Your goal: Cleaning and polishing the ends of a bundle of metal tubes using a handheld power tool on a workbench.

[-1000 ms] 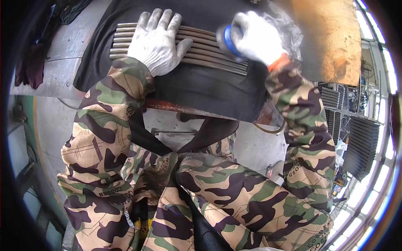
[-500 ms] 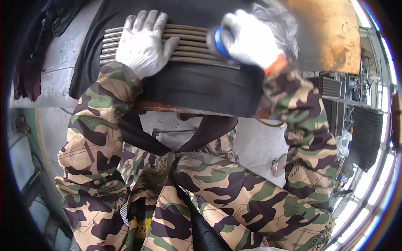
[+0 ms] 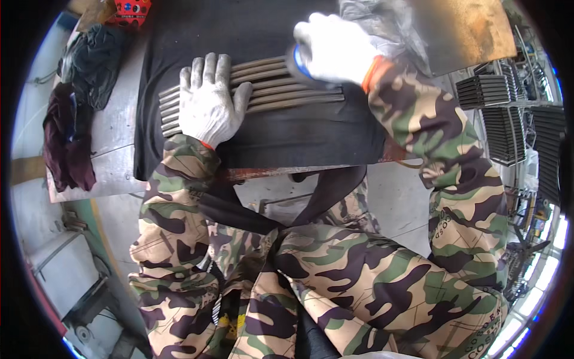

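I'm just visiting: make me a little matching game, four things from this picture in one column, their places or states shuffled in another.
Things:
1. left hand
2. right hand
3. metal rods
4. maroon cloth

Places or states:
A. near the left end of the table
B. closed around a blue-edged tool
C. laid on black fabric
D. spread flat over the rods

Pairs: 1-D, 2-B, 3-C, 4-A

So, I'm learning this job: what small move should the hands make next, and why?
Probably slide the blue-rimmed tool along the rods toward their right ends: the right hand grips it over them, and the left hand lies flat across them, apparently steadying them.
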A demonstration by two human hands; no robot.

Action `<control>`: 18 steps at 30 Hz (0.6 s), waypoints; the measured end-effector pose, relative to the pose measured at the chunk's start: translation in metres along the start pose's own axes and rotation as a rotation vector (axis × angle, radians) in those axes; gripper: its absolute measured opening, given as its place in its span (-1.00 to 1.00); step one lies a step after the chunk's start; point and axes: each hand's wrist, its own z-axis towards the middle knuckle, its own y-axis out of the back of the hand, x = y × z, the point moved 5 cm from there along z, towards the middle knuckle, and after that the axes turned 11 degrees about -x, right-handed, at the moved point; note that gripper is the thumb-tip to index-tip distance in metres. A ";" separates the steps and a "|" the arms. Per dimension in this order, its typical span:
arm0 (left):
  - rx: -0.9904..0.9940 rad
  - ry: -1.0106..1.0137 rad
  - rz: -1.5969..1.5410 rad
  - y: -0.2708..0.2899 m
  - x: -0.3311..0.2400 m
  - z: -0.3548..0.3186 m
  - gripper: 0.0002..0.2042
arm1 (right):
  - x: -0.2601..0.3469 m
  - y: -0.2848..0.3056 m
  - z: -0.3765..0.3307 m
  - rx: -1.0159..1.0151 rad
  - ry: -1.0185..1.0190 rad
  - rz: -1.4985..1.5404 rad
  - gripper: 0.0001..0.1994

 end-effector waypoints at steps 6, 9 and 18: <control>0.018 -0.011 0.003 0.003 0.001 -0.002 -0.43 | 0.031 0.006 0.017 0.132 -0.052 0.066 -0.76; -0.020 -0.022 0.013 0.005 -0.001 -0.001 -0.45 | 0.013 0.004 0.015 0.109 -0.063 -0.025 -0.67; -0.011 -0.075 -0.034 0.011 0.018 -0.004 -0.47 | 0.057 0.009 0.021 0.159 -0.019 0.049 -0.69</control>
